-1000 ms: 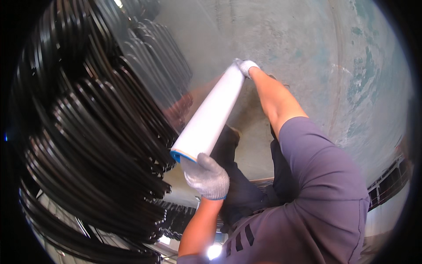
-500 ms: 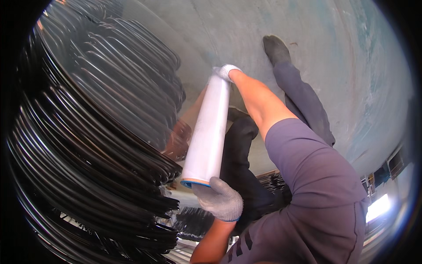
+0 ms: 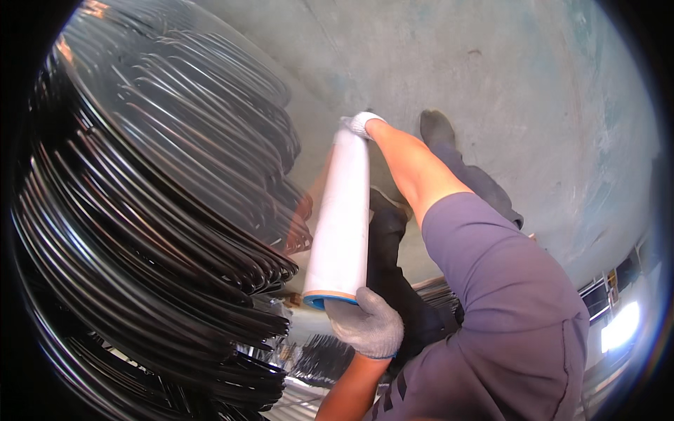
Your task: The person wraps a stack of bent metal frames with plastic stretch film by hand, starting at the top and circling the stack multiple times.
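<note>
A long roll of clear stretch film (image 3: 340,217) is held between my two gloved hands, tilted a little to the right. My left hand (image 3: 368,326) is closed on its near end, thumb outside and fingers reaching into the blue-rimmed core. At the far end my right hand (image 3: 357,125) is wrapped round the roll, its fingers partly hidden. From the roll a see-through sheet of film (image 3: 270,151) stretches left over a big bundle of glossy black coiled tubing or cable (image 3: 140,238).
Below lies a grey, scuffed floor (image 3: 491,91). My dark shoe (image 3: 437,128) and trousered legs are to the right of the roll. More black coiled lengths (image 3: 326,358) lie beyond my left wrist. A bright light (image 3: 621,326) shows at the far right.
The roll and both hands have shifted slightly to the right in view. My foot appears lower in the picture. Both hands keep their hold.
</note>
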`<action>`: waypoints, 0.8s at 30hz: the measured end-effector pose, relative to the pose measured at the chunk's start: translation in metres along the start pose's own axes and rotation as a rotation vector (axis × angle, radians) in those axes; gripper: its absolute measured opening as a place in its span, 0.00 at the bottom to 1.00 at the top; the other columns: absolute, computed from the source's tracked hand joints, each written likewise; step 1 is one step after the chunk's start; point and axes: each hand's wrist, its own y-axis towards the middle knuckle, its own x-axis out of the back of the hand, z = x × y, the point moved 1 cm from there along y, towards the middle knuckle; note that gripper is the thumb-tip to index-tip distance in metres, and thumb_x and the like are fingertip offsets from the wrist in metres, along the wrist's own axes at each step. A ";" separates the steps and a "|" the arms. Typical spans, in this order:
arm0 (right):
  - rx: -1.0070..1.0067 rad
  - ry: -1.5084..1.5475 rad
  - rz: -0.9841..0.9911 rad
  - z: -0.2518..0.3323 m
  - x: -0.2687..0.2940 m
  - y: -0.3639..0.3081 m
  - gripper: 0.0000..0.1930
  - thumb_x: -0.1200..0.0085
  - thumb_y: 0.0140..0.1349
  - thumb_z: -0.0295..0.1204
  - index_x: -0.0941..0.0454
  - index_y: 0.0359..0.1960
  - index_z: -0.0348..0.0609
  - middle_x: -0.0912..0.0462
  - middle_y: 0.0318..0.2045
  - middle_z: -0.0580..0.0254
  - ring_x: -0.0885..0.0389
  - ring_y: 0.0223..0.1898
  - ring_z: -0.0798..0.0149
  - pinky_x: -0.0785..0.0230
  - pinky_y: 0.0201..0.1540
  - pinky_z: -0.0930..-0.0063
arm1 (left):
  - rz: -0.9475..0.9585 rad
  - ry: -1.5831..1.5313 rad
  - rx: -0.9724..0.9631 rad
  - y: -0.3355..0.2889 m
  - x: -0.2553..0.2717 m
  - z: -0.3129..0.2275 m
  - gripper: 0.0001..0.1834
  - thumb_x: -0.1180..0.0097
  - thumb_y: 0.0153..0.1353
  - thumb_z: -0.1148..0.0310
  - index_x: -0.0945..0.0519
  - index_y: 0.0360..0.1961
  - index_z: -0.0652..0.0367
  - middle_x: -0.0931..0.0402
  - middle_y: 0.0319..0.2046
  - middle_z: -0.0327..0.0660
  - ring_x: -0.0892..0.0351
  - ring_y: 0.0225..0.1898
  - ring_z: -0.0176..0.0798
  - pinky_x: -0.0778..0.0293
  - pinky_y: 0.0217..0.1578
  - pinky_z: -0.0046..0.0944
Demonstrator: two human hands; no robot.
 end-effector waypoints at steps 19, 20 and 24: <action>0.018 0.014 -0.192 -0.086 -0.148 -0.048 0.37 0.63 0.79 0.60 0.25 0.74 0.46 0.29 0.77 0.51 0.37 0.81 0.47 0.45 0.79 0.48 | 0.203 0.255 -0.077 -0.052 0.058 0.149 0.28 0.47 0.72 0.64 0.31 0.63 0.78 0.21 0.49 0.71 0.18 0.45 0.73 0.22 0.47 0.60; 0.004 0.110 -0.106 -0.094 -0.152 -0.048 0.38 0.63 0.78 0.60 0.26 0.75 0.45 0.30 0.77 0.51 0.39 0.81 0.47 0.46 0.80 0.49 | 0.189 0.260 -0.100 -0.054 0.061 0.159 0.28 0.47 0.72 0.63 0.30 0.62 0.79 0.21 0.49 0.71 0.18 0.46 0.72 0.22 0.47 0.60; -0.023 0.148 -0.118 -0.112 -0.171 -0.055 0.39 0.62 0.77 0.62 0.27 0.76 0.45 0.31 0.78 0.50 0.39 0.81 0.46 0.48 0.81 0.50 | 0.095 0.122 0.045 -0.064 0.060 0.162 0.26 0.46 0.73 0.63 0.27 0.59 0.80 0.19 0.48 0.71 0.17 0.48 0.71 0.21 0.46 0.59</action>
